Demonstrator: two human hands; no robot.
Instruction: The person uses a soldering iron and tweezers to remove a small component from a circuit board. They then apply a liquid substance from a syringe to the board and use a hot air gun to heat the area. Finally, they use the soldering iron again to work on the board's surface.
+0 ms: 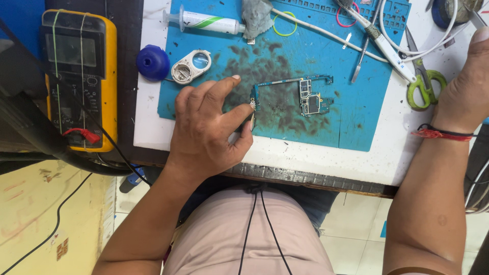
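The blue work mat (356,117) looks like matt rubber, smudged with dark grime; the circuit board (305,94) on it shows glossy solder and small metal shields; the scissors (425,86) pair bare steel blades with smooth green plastic handles; the multimeter (81,76) wears a yellow rubbery casing

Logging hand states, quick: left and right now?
Left hand: pinching the circuit board at its corner.
Right hand: grip partly out of frame, cannot tell.

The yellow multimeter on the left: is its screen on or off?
Cannot tell for sure. The yellow multimeter lies face up, but its grey display shows no readable digits from the head view; glare and distance may hide them.
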